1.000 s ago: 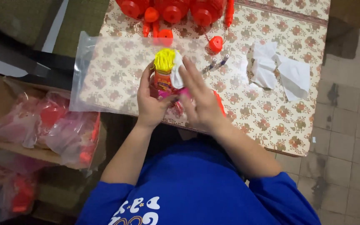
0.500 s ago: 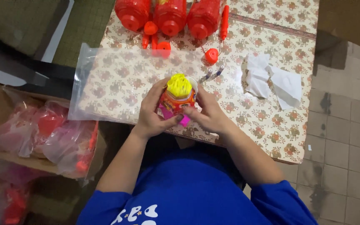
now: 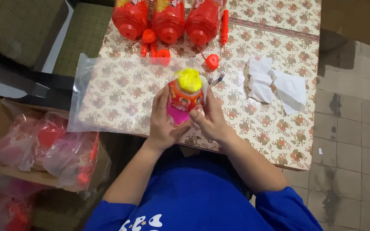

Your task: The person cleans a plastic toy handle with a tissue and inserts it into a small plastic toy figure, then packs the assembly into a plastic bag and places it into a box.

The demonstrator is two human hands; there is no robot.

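A small toy bottle (image 3: 185,96) with a yellow top, an orange-red printed body and a pink base stands upright between both hands above the table's near edge. My left hand (image 3: 162,124) wraps its left side and base. My right hand (image 3: 210,119) grips its right side, fingers against the pink base. A bit of white tissue shows beside the yellow top.
A floral tablecloth covers the table (image 3: 279,137). A clear plastic bag (image 3: 116,92) lies flat at the left. Three red bottles (image 3: 168,17) lie at the far edge with loose red caps (image 3: 212,61) and red sticks. White tissues (image 3: 277,85) lie right. A cardboard box with bagged red toys (image 3: 43,147) sits on the floor at the left.
The bottle has turned upright and come closer to me. My right hand, earlier laid flat over it, now grips its side near the base.
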